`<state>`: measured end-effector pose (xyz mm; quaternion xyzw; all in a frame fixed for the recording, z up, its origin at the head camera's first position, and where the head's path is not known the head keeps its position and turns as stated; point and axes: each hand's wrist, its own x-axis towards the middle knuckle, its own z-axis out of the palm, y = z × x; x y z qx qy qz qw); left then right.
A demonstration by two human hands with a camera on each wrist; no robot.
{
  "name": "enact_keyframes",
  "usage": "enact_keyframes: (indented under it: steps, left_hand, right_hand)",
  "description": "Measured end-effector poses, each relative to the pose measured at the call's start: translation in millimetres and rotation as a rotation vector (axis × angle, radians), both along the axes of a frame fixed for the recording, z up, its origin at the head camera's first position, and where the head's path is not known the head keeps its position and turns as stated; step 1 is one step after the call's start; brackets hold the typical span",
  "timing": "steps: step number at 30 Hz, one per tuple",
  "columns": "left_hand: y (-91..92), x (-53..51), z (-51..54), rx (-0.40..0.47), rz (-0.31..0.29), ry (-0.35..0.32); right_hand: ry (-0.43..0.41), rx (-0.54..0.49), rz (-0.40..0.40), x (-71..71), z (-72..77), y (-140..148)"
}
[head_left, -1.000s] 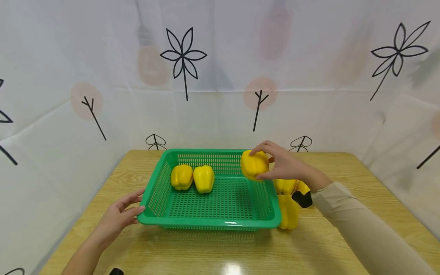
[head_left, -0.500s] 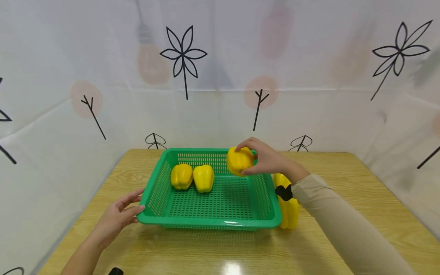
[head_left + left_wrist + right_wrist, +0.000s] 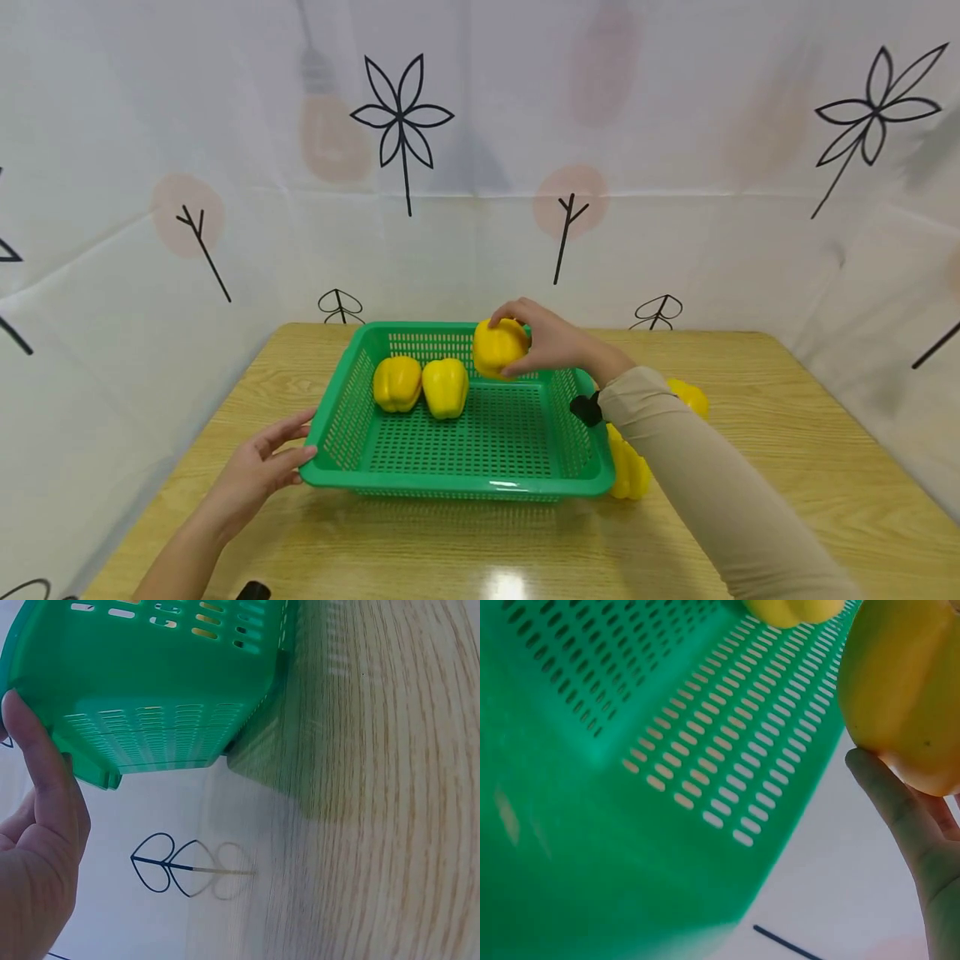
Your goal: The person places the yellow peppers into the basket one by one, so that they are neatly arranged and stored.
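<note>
- A patterned cloth [image 3: 480, 267] hangs behind the wooden counter [image 3: 420, 554].
- Your right hand [image 3: 553, 340] grips a yellow pepper [image 3: 498, 348] near the green basket's [image 3: 450, 485] back, right of two peppers [image 3: 446, 388] inside.
- Your left hand [image 3: 258, 467], loosely spread, touches the basket's left side.

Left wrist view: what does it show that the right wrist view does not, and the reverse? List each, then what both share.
Only the left wrist view: the left hand touching the rim of the green basket, the basket's outer wall, a broad stretch of wooden table and a looped leaf drawing.
Only the right wrist view: the right hand holding a yellow pepper, a second pepper seen plainly, cut off at the top edge, and the basket's inside.
Both: the green basket and the white backdrop with dark lines.
</note>
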<state>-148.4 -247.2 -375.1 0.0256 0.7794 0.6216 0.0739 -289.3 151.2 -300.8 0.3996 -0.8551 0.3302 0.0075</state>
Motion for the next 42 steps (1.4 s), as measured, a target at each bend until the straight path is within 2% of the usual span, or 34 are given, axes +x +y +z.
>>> enact_keyframes:
  steps: [6, 16, 29, 34, 42]
  left_hand:
    - [0.0, -0.9, -2.1, 0.001, 0.002, -0.01]
    - [1.1, -1.9, -3.1, -0.005, 0.005, -0.004]
    - [0.2, -0.5, -2.6, -0.002, 0.007, 0.008]
    - [0.5, 0.2, -1.9, 0.001, 0.003, 0.009]
    - [0.2, 0.6, -2.4, 0.018, 0.0, 0.017]
  right_hand:
    - [-0.03, 0.008, 0.028, -5.2, -11.1, -11.2]
    - [-0.102, 0.059, -0.026, -13.7, -31.8, -21.1]
    - [-0.117, 0.278, -0.087, -13.0, -53.2, -35.7]
    - [-0.13, 0.358, -0.093, -10.2, -54.8, -39.3]
    - [-0.119, 0.445, -0.101, -12.4, -45.5, -36.0]
